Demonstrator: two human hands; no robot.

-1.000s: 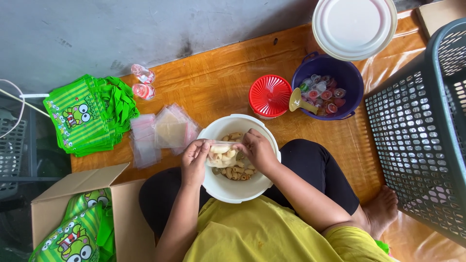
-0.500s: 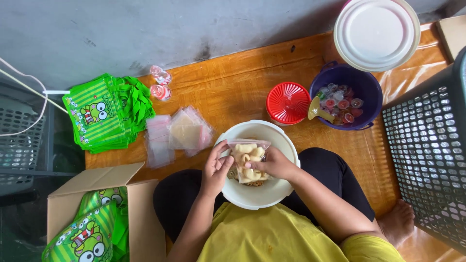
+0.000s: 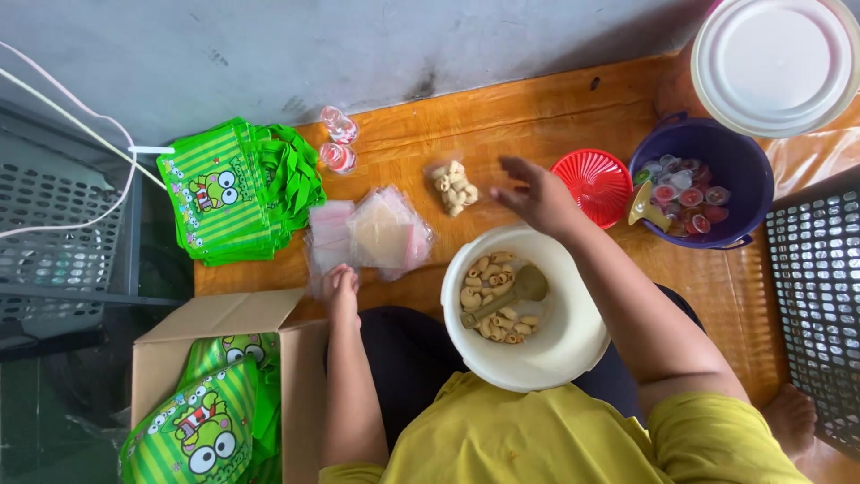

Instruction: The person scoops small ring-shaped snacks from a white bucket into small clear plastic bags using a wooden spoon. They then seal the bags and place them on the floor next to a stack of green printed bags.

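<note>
The person is sitting on a wooden floor (image 3: pixel 537 116) with a white bowl (image 3: pixel 555 350) resting in the lap, and pale biscuits (image 3: pixel 488 296) and a scoop (image 3: pixel 506 294) are lying inside it. The right hand (image 3: pixel 537 193) is hovering above the floor just past the bowl's far rim, its fingers (image 3: pixel 511 170) spreading loosely open and gripping nothing. Just beside that hand, toward the left, a small clear bag of biscuits (image 3: pixel 452 185) is lying on the floor, apart from the fingers. The left hand (image 3: pixel 340 287) is reaching down to the near edge of a pile of empty clear bags (image 3: pixel 376 235), its fingers curling onto the nearest plastic; whether they are actually pinching a bag cannot be told. Beyond the pile, two small jelly cups (image 3: pixel 339 141) are sitting near the wall, and a stack of green striped cartoon-frog bags (image 3: pixel 224 193) is lying to the left of them. A cardboard box (image 3: pixel 224 332) holding more of the same green bags is standing by the person's left arm. To the right of the open hand, a red lid (image 3: pixel 596 184) is lying flat, touching a purple tub (image 3: pixel 726 157) filled with small jelly cups, and a large white round lid (image 3: pixel 775 63) is sitting beyond the tub. A dark plastic basket (image 3: pixel 815 296) is standing at the far right.
</note>
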